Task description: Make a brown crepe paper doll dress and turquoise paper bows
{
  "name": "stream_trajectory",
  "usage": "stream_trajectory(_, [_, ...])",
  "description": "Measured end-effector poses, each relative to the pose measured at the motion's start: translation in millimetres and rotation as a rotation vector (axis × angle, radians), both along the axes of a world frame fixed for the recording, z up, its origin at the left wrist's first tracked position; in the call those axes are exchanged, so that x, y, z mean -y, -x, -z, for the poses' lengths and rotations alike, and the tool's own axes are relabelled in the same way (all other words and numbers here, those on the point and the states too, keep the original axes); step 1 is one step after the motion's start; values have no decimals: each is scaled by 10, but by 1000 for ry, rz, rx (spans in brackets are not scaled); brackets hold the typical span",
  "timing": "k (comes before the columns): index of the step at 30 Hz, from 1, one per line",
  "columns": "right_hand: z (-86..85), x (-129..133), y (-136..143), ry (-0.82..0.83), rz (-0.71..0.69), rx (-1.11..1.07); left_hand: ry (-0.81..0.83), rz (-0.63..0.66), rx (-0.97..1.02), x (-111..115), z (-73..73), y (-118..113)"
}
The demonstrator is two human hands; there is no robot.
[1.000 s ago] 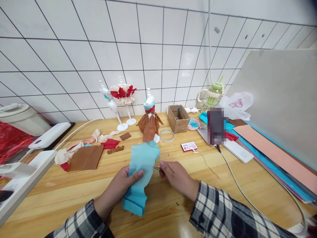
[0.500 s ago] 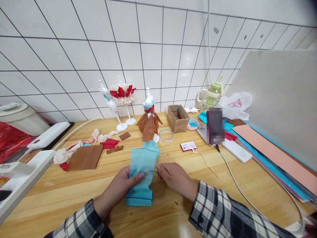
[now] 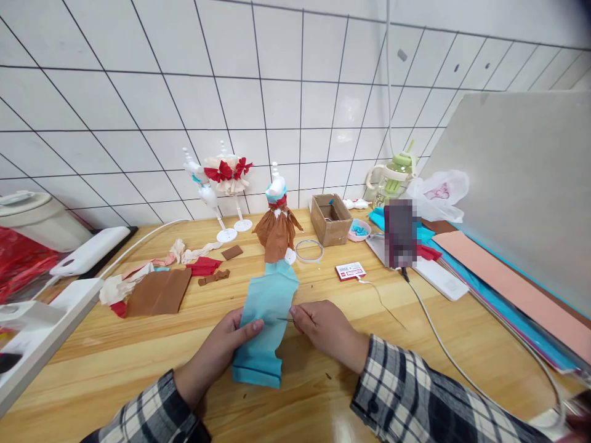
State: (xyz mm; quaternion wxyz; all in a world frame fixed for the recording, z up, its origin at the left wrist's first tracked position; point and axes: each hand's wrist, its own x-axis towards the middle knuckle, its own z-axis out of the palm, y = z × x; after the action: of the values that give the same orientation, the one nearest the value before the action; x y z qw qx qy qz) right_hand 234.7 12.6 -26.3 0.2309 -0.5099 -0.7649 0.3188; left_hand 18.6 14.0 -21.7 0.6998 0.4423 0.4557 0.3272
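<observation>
My left hand (image 3: 229, 338) grips the left edge of a light blue crepe sheet (image 3: 266, 307), its thumb on top. The sheet has a folded bottom edge and a ragged right edge. At that right edge my right hand (image 3: 318, 326) pinches a thin dark metal tool (image 3: 285, 319), whose tip lies over the blue sheet. What the tool is exactly, I cannot make out. Just beyond the sheet's top stands a small figure in a brown skirt (image 3: 277, 231), with a metal ring (image 3: 309, 250) to its right.
Two white stands with decorations (image 3: 229, 175) are at the back left. Brown sheet (image 3: 159, 292) and scraps lie left. A cardboard box (image 3: 331, 221), small pink bowl (image 3: 359, 230), red-white packet (image 3: 350, 271), pixelated device (image 3: 401, 234) and bottle (image 3: 397, 175) are right, with a cable.
The blue sheet has tilted, its top shifting right and its lower end slightly left. My left thumb has moved a little left, and the tool's tip reaches slightly farther over the sheet.
</observation>
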Motion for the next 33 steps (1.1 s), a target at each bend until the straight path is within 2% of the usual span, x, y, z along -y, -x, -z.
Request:
stream_trajectory(4, [-7, 3, 0, 14, 3, -5, 51, -12, 3, 2, -7, -19])
stream_trajectory(19, [-39, -9, 0, 111, 1, -12, 48, -52, -53, -9, 6, -43])
stream_trajectory(33, [-62, 5, -10, 138, 17, 9, 52, -23, -10, -28, 53, -25])
